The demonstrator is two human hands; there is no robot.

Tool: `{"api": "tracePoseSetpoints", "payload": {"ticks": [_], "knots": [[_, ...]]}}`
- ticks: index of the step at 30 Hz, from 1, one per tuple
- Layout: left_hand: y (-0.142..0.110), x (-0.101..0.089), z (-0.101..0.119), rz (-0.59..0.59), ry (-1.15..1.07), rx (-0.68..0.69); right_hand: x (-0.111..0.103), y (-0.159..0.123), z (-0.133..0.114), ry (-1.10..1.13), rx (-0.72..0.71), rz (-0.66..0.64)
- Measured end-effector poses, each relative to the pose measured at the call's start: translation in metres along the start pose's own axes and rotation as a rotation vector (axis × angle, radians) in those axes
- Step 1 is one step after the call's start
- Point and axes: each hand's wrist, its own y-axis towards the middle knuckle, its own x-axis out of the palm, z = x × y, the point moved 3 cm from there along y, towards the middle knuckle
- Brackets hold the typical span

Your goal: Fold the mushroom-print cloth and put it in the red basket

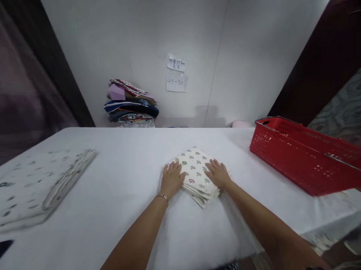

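A folded cream cloth printed with grey heart-like shapes and a few green and red marks lies in layers on the white table, its corners turned toward and away from me. My left hand rests on its left side, fingers stretched out flat. On the opposite side, my right hand presses down with fingers spread. Neither hand is wrapped around the cloth. A bracelet circles my left wrist. What lies beneath my palms is hidden.
A larger folded patterned fabric lies at the left, near a dark flat object. On the right stands a red plastic basket. Several folded textiles are stacked by the back wall, where paper signs hang. The white table spans the middle.
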Motion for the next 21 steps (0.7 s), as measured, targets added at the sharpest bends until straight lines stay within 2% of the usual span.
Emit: {"api": "tracePoseSetpoints", "payload": {"ticks": [3,6,9,12,14,17,19,21], "knots": [[0.0,0.0,0.0,-0.003,0.003,0.005,0.009,0.001,0.012,0.031,0.005,-0.011],[0.002,-0.001,-0.004,-0.033,-0.012,-0.004,0.007,0.006,0.022,0.266,0.02,0.023],[0.006,-0.006,-0.004,-0.135,-0.076,-0.06,-0.006,0.008,0.048,0.542,0.179,0.144],[0.001,-0.014,0.014,-0.161,-0.111,-0.103,-0.017,0.002,0.08,0.629,0.322,0.196],[-0.011,-0.017,0.039,-0.117,-0.113,0.008,-0.019,-0.004,0.096,0.68,0.38,0.178],[-0.037,-0.012,0.076,-0.123,-0.16,0.283,-0.015,-0.012,0.108,0.733,0.428,0.142],[-0.052,-0.006,0.088,-0.129,-0.18,0.388,-0.009,-0.015,0.11,0.743,0.442,0.128],[-0.06,-0.002,0.09,-0.12,-0.18,0.415,-0.004,-0.017,0.11,0.742,0.449,0.119]]}}
